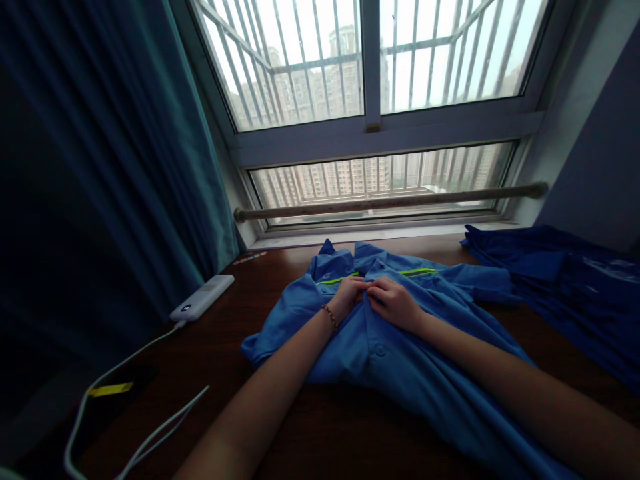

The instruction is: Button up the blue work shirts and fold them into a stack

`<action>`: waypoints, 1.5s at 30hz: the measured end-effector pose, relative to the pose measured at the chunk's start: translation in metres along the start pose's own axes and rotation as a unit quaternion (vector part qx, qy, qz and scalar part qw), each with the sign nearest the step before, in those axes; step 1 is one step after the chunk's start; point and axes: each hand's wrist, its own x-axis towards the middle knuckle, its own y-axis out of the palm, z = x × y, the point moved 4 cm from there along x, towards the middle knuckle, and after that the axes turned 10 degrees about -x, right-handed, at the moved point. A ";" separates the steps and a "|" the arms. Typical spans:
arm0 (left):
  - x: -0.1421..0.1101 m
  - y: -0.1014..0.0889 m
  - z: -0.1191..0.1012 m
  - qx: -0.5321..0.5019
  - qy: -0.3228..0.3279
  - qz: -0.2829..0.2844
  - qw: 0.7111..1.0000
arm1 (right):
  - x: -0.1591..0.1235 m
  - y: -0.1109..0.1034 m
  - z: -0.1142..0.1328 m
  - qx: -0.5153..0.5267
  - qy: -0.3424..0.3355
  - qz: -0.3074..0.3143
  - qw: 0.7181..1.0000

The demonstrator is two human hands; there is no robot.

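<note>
A blue short-sleeved shirt [400, 360] with yellow-green chest stripes lies front up on a dark wooden table [310, 433], collar toward the window. My left hand [350, 295], a bead bracelet on its wrist, pinches the shirt's front placket just below the collar. My right hand [395, 301] meets it from the other side, fingers closed on the same strip of cloth. Both hands touch each other at the fingertips. A button shows lower down the placket.
A white power bank [203, 297] with a white cable [115, 400] lies at the table's left. A pile of dark blue garments [565, 280] sits at the right. A teal curtain [125, 153] hangs on the left; a barred window [370, 100] is straight ahead.
</note>
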 end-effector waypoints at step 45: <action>-0.039 0.061 -0.014 0.435 0.167 0.065 0.883 | -0.008 -0.027 -0.104 -0.051 0.350 -0.100 0.930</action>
